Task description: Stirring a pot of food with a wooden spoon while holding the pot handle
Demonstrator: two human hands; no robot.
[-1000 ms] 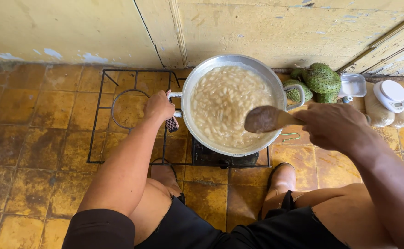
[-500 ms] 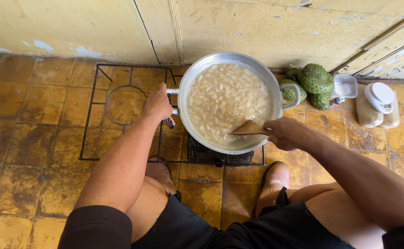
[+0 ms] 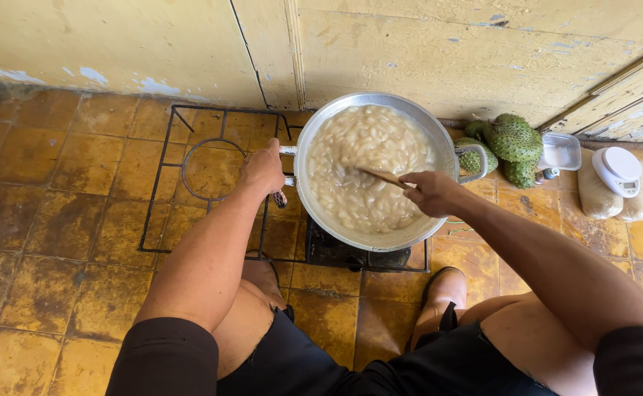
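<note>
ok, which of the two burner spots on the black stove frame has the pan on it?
The right-hand spot: the metal pan sits over it. The left spot's ring is bare, showing floor tile through it. The left hand grips the pan's handle; the right hand holds the wooden spoon.

Spiky green fruits against wall; clear plastic container, white kitchen scale on filled bags beside them

sleeves: short, black | shorts: black | sandals: brown
</note>
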